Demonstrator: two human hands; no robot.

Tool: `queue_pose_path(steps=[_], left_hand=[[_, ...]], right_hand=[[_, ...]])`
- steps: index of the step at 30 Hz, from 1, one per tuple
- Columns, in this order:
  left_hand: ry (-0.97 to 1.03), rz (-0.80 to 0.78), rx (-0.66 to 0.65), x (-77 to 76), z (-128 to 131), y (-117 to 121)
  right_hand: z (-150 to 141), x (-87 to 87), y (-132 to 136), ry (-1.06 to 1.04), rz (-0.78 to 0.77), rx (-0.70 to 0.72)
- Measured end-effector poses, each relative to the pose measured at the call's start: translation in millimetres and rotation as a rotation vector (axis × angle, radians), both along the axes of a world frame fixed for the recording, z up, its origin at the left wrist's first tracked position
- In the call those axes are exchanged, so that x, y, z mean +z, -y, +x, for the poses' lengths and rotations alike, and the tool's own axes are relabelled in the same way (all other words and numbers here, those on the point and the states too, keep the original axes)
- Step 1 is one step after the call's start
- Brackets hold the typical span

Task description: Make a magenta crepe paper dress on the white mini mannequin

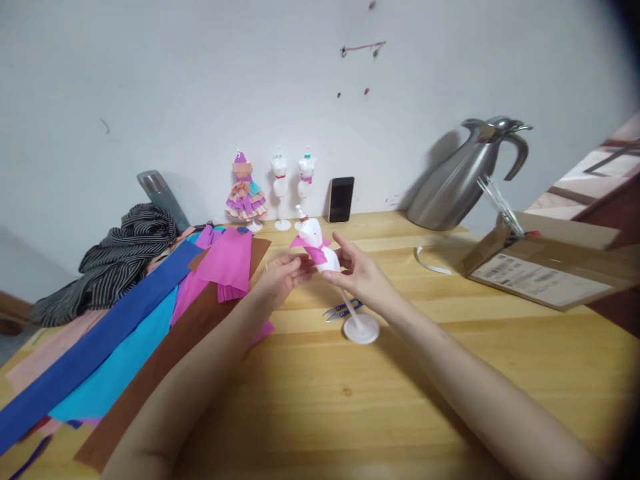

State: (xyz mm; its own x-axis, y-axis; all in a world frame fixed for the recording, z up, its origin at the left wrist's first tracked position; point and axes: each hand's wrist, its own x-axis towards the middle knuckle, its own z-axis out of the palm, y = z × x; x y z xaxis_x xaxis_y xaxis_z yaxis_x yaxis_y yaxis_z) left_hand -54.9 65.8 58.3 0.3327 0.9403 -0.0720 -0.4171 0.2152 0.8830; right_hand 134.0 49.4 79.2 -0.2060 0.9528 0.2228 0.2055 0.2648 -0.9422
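Observation:
A small white dress form (327, 259) leans to the left on its clear stem and round base, above the wooden table. A bright pink strip (316, 254) wraps its torso, with pointed ends sticking out at both sides. My right hand (361, 272) grips the form's lower body from the right, thumb in front and fingers behind. On the other side my left hand (283, 277) has its fingers drawn together against the form; what they pinch is hidden. Blue-handled thread snips (343, 310) lie behind the stem, near the base.
Coloured paper or fabric sheets, including a blue strip (100, 347), cover the table's left side beside a striped cloth (125, 247). Along the wall stand a ruffled dress on a form (245, 193), two white forms, a phone (341, 200) and a steel jug (457, 177). A cardboard box (550, 260) sits right.

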Motion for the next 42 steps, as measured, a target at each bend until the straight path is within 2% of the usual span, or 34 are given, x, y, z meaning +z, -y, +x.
queue_pose_path(steps=[3, 6, 9, 11, 13, 16, 18, 26, 36, 42], left_hand=[[0.099, 0.113, 0.046, 6.8, 12.7, 6.3], [0.129, 0.098, 0.184, 12.0, 18.0, 8.2], [0.119, 0.043, 0.349, 12.7, 16.6, 9.0], [0.112, 0.032, 0.418, 12.0, 15.0, 10.4], [0.114, 0.056, 0.399, 11.4, 14.2, 12.6], [0.115, 0.110, 0.261, 11.6, 14.8, 15.5], [0.109, 0.116, 0.225, 12.5, 15.4, 16.4], [0.060, 0.148, 0.287, 24.5, 14.5, 21.1], [-0.040, 0.149, 0.350, 30.5, 10.9, 21.7], [-0.035, 0.124, 0.257, 24.4, 10.8, 22.1]], right_hand=[[-7.8, -4.5, 1.7, -0.322, -0.079, 0.099], [-9.9, -4.1, 3.0, -0.584, -0.182, 0.307], [-9.8, -5.2, 1.7, -0.735, -0.306, 0.476], [-10.4, -8.5, -0.3, -0.793, -0.371, 0.516], [-11.7, -13.0, -2.2, -0.826, -0.428, 0.524], [-14.1, -19.1, -3.8, -0.853, -0.506, 0.526], [-15.5, -21.6, -3.7, -0.864, -0.540, 0.517], [-19.0, -21.1, 1.0, -0.876, -0.666, 0.507], [-23.2, -20.2, 5.3, -0.865, -0.659, 0.528], [-26.8, -20.6, 7.5, -0.889, -0.695, 0.515]])
